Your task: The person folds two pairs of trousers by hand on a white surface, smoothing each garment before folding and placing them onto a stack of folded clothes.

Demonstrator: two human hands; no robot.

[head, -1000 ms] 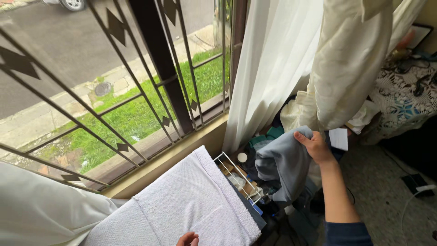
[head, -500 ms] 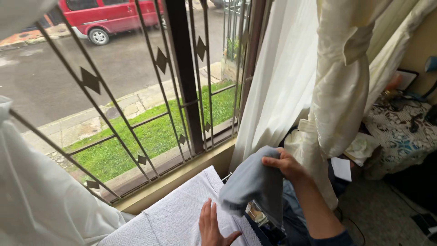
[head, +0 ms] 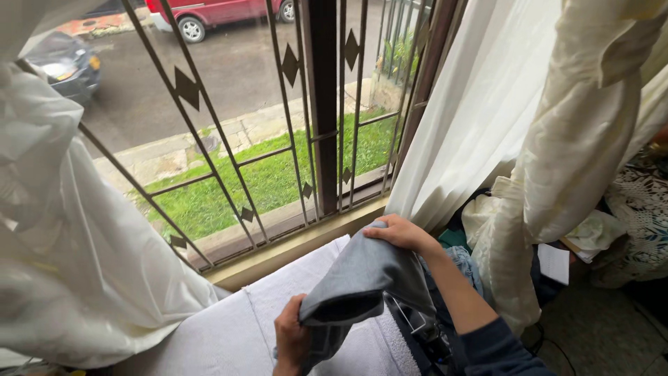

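Note:
A grey-blue garment (head: 362, 275) hangs in the air between both hands, above a white towel (head: 229, 334) spread on a flat surface below the window. My right hand (head: 400, 233) grips the garment's upper edge near the window sill. My left hand (head: 292, 338) grips its lower folded end, close to the towel. The garment's lower part droops behind my left hand.
A barred window (head: 313, 104) with a dark metal grille fills the far side, a yellowish sill (head: 292, 244) below it. White curtains (head: 69, 230) hang left and right. A pile of clothes (head: 487, 230) and a lace-covered table (head: 643, 209) lie at right.
My right hand has brought the garment from the pile at right over the towel. My left hand left the towel and took hold of the garment's lower end.

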